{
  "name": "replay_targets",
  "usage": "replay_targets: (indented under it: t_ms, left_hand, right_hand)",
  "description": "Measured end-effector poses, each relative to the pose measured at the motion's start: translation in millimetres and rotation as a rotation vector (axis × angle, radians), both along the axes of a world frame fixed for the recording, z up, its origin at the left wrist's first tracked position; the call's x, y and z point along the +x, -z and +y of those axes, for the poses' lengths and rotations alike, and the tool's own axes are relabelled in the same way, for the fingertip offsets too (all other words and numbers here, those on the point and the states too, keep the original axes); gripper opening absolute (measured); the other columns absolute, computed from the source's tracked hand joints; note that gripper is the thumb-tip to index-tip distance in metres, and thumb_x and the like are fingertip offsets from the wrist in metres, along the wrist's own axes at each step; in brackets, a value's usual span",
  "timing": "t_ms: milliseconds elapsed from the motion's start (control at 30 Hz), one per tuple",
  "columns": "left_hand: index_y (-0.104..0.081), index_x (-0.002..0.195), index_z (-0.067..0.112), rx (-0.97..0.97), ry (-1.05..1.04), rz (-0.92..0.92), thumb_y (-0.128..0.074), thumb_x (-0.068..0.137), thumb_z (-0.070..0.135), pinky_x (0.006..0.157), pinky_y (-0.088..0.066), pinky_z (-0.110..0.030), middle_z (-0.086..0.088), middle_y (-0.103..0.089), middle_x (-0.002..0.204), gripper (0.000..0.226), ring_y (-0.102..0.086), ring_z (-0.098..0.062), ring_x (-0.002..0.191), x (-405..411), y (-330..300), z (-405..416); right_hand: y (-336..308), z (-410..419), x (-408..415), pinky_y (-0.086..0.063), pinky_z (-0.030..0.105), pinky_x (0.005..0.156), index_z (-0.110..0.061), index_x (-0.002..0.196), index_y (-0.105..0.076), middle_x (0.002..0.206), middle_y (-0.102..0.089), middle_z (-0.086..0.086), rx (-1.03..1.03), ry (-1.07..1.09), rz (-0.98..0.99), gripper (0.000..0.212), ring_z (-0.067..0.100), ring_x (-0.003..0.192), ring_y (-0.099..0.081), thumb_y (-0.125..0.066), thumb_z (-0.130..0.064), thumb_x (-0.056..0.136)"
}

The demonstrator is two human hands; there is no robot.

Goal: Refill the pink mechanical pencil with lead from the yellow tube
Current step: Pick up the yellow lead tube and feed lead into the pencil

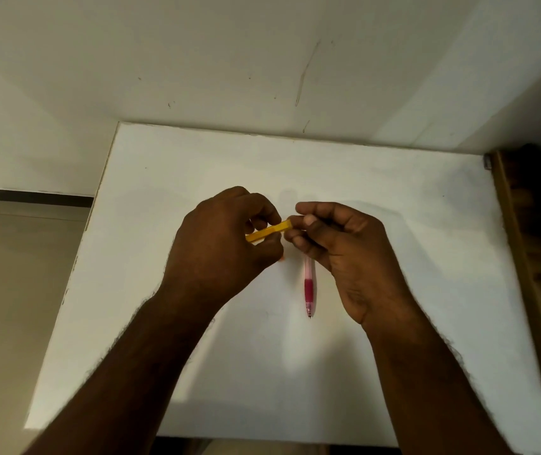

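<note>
one head-worn view looks forward and steeply down, close over the white surface [394, 356], a wall [196, 60] behind.

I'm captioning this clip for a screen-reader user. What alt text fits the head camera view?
Two bare hands hold a yellow tube above a white table: the left hand grips its body and the right hand pinches its far end. A pink mechanical pencil sits just below the right hand, tip toward the viewer; whether it rests on the table is unclear.
</note>
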State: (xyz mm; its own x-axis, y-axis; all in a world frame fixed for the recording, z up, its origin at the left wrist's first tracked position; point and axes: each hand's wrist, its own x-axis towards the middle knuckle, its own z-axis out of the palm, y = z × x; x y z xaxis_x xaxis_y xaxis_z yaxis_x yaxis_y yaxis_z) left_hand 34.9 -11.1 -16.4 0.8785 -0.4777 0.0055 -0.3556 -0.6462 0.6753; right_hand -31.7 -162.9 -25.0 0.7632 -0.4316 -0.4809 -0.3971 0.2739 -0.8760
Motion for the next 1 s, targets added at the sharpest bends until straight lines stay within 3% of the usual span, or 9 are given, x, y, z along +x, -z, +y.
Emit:
replay_targets:
  t_ms: [200, 400, 1000]
  left_hand:
    - [-0.073, 0.087, 0.031, -0.031, -0.004, -0.017, -0.075, 0.069, 0.028, 0.069, -0.050, -0.028, 0.012, -0.065, 0.079, 0.019, -0.063, -0.008, 0.076, -0.8, 0.5, -1.2]
    - [-0.073, 0.087, 0.030, -0.031, 0.001, -0.034, -0.077, 0.069, 0.026, 0.067, -0.046, -0.021, 0.012, -0.065, 0.079, 0.018, -0.063, -0.008, 0.075, -0.6, 2.1, -0.9]
    - [-0.074, 0.087, 0.028, -0.057, -0.011, -0.011, -0.074, 0.068, 0.030, 0.071, -0.053, -0.032, 0.010, -0.067, 0.079, 0.019, -0.065, -0.010, 0.076, -2.8, 0.2, -3.1]
  right_hand:
    - [-2.4, -3.6, -0.9, -0.063, 0.026, 0.076, -0.017, 0.096, -0.074, 0.105, -0.078, 0.015, 0.039, 0.062, 0.023, 0.015, 0.024, 0.086, -0.080, -0.069, -0.004, 0.092]
    - [-4.1, -2.6, -1.1, -0.064, 0.027, 0.074, -0.012, 0.097, -0.075, 0.098, -0.079, 0.015, 0.028, 0.060, 0.002, 0.011, 0.025, 0.082, -0.080, -0.074, -0.005, 0.089]
    - [3.7, -4.7, -1.1, -0.065, 0.043, 0.082, -0.022, 0.095, -0.065, 0.085, -0.080, 0.005, -0.304, 0.016, -0.019, 0.017, 0.019, 0.074, -0.080, -0.078, -0.013, 0.088]
